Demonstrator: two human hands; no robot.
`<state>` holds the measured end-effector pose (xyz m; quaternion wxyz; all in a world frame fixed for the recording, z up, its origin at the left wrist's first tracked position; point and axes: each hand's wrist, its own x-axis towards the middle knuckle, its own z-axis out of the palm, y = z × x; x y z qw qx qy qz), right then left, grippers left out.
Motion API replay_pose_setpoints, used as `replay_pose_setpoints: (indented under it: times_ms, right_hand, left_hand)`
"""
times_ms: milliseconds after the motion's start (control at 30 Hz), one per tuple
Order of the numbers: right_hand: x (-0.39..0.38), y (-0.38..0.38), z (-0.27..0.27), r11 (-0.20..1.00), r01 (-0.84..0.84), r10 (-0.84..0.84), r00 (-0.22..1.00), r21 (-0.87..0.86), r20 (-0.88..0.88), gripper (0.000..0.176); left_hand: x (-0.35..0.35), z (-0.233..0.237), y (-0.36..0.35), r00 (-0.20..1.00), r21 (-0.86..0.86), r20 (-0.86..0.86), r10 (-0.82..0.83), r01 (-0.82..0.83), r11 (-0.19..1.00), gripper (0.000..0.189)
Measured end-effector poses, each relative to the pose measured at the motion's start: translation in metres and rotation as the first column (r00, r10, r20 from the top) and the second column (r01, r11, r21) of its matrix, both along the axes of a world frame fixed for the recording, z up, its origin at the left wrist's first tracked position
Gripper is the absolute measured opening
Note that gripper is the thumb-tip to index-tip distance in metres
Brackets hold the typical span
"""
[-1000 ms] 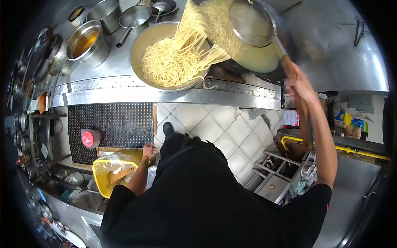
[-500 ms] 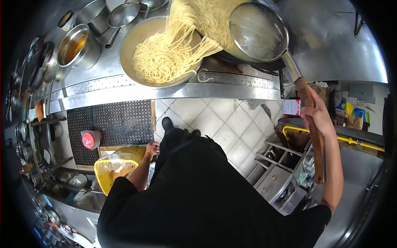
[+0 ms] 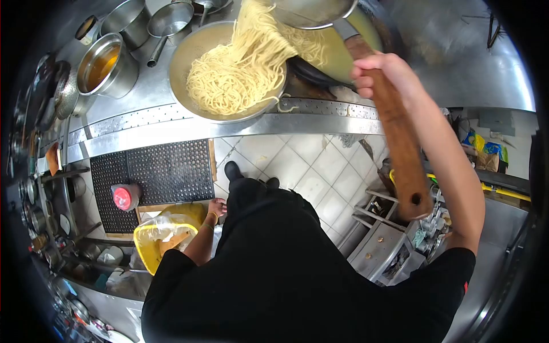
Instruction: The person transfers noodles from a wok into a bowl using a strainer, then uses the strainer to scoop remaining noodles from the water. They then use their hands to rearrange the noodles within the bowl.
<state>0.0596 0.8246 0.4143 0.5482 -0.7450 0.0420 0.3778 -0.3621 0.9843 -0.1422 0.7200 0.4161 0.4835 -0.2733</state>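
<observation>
My right hand (image 3: 389,71) is closed around the long wooden handle of a round mesh strainer (image 3: 314,10), whose bowl is partly cut off at the top edge. Beneath the strainer, a wok (image 3: 394,34) contains cloudy yellowish liquid and noodles. A thick bundle of yellow noodles (image 3: 257,37) stretches from the wok side over the rim of a wide metal bowl (image 3: 178,71), where more noodles lie in a heap. Some strands hang over the bowl's front rim. My left hand (image 3: 217,207) hangs low beside my leg, fingers loosely bent and apart, with nothing visible in it.
Left of the bowl stand a small pot of amber liquid (image 3: 103,66), a deeper pot (image 3: 126,26) and a handled pan (image 3: 170,20). On the floor are a black rubber mat (image 3: 166,171), a red-lidded container (image 3: 123,197) and a yellow bin (image 3: 150,257). Drawers (image 3: 377,246) stand at right.
My right hand has moved up and left with the strainer, carrying its bowl toward the top edge. The noodle bundle has shifted further over the metal bowl. My left hand stays low.
</observation>
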Motion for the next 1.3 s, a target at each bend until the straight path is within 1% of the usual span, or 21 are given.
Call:
replay_pose_setpoints:
  times_ms: [33, 67, 100, 167, 200, 300, 333, 433, 500, 533, 633, 700, 767, 800, 867, 900, 967, 1000, 1133, 1200, 1300]
  right_hand:
    - [0.007, -0.004, 0.007, 0.998, -0.065, 0.066, 0.996, -0.018, 0.056, 0.013]
    - [0.001, -0.011, 0.016, 1.0, 0.013, -0.009, 0.992, -0.024, 0.129, 0.04]
    - [-0.005, -0.019, 0.023, 0.998, -0.018, 0.027, 0.988, -0.061, 0.153, 0.046]
    - [-0.014, -0.038, 0.034, 0.986, -0.004, 0.039, 0.978, -0.168, 0.205, 0.06]
    - [-0.014, -0.05, 0.033, 0.971, 0.048, 0.01, 0.971, -0.234, 0.241, 0.066]
    - [0.001, -0.093, 0.014, 0.92, 0.047, 0.106, 0.926, -0.39, 0.362, 0.068]
    - [0.006, -0.098, 0.006, 0.891, 0.083, 0.116, 0.909, -0.446, 0.4, 0.067]
    - [0.035, -0.118, -0.017, 0.871, 0.139, 0.086, 0.901, -0.472, 0.425, 0.067]
    - [0.045, -0.117, -0.021, 0.888, 0.128, 0.083, 0.899, -0.441, 0.429, 0.068]
    - [0.043, -0.11, -0.02, 0.905, 0.126, 0.063, 0.905, -0.407, 0.421, 0.069]
    - [0.054, -0.091, -0.025, 0.938, 0.098, 0.049, 0.912, -0.332, 0.406, 0.073]
    - [0.064, -0.062, -0.029, 0.905, -0.043, 0.295, 0.78, -0.424, 0.552, 0.076]
    - [0.087, -0.036, -0.044, 0.885, -0.044, 0.363, 0.69, -0.464, 0.627, 0.076]
    - [0.108, -0.03, -0.06, 0.89, -0.058, 0.364, 0.687, -0.452, 0.629, 0.076]
    - [0.14, -0.02, -0.099, 0.802, -0.094, 0.584, 0.331, -0.59, 0.741, 0.074]
    - [0.136, -0.012, -0.102, 0.811, -0.104, 0.575, 0.326, -0.576, 0.751, 0.074]
    - [0.107, -0.004, -0.108, 0.825, -0.121, 0.533, 0.489, -0.552, 0.69, 0.074]
    - [0.091, -0.018, -0.108, 0.818, -0.172, 0.552, 0.506, -0.549, 0.663, 0.075]
    - [0.019, -0.056, -0.067, 0.736, -0.234, 0.659, 0.462, -0.636, 0.593, 0.076]
    - [0.002, -0.073, -0.055, 0.682, -0.183, 0.707, 0.415, -0.709, 0.573, 0.078]
    - [-0.018, -0.088, -0.032, 0.578, -0.114, 0.729, 0.517, -0.808, 0.449, 0.078]
  left_hand:
    - [-0.001, 0.002, 0.005, 1.0, 0.037, -0.03, 0.004, -0.003, 0.999, 0.025]
    - [-0.001, 0.004, 0.006, 0.998, 0.071, -0.059, 0.015, -0.011, 0.997, 0.024]
    - [-0.007, -0.003, 0.008, 0.998, 0.064, -0.056, 0.03, -0.027, 0.998, 0.024]
    - [-0.028, -0.043, 0.022, 0.984, -0.112, -0.045, 0.172, -0.177, 0.978, 0.024]
    - [-0.046, -0.077, 0.029, 0.959, -0.334, -0.037, 0.283, -0.278, 0.9, 0.024]
    - [-0.058, -0.086, 0.032, 0.962, -0.304, -0.067, 0.263, -0.271, 0.913, 0.022]
    - [-0.058, -0.076, 0.035, 0.946, -0.385, -0.137, 0.295, -0.326, 0.864, 0.021]
    - [-0.059, -0.06, 0.037, 0.96, -0.268, -0.122, 0.251, -0.275, 0.923, 0.017]
    - [-0.067, -0.07, 0.031, 0.969, 0.035, -0.122, 0.216, -0.213, 0.976, 0.018]
    - [-0.056, -0.026, 0.028, 0.966, 0.084, -0.129, 0.225, -0.215, 0.973, 0.016]
    - [-0.06, -0.012, 0.018, 0.936, -0.012, -0.173, 0.306, -0.313, 0.95, 0.016]
    - [-0.058, 0.001, 0.019, 0.965, 0.009, -0.151, 0.216, -0.217, 0.976, 0.018]
    - [-0.055, 0.002, 0.021, 0.978, 0.134, -0.172, 0.122, -0.1, 0.986, 0.023]
    - [-0.055, -0.009, 0.027, 0.972, 0.138, -0.159, 0.175, -0.154, 0.978, 0.026]
    - [-0.038, 0.011, 0.026, 0.949, 0.2, -0.102, 0.298, -0.274, 0.941, 0.027]
    - [-0.026, 0.023, 0.028, 0.919, 0.243, -0.037, 0.393, -0.373, 0.895, 0.028]
    - [-0.007, 0.045, 0.027, 0.934, 0.229, 0.024, 0.357, -0.353, 0.907, 0.032]
    - [-0.006, 0.038, 0.025, 0.924, 0.207, 0.042, 0.379, -0.379, 0.902, 0.033]
    - [0.005, 0.028, 0.006, 0.919, 0.103, 0.042, 0.393, -0.395, 0.913, 0.035]
    - [0.001, 0.018, 0.002, 0.926, 0.069, 0.029, 0.377, -0.378, 0.923, 0.035]
    - [0.0, 0.012, 0.001, 0.966, 0.028, -0.041, 0.257, -0.256, 0.966, 0.031]
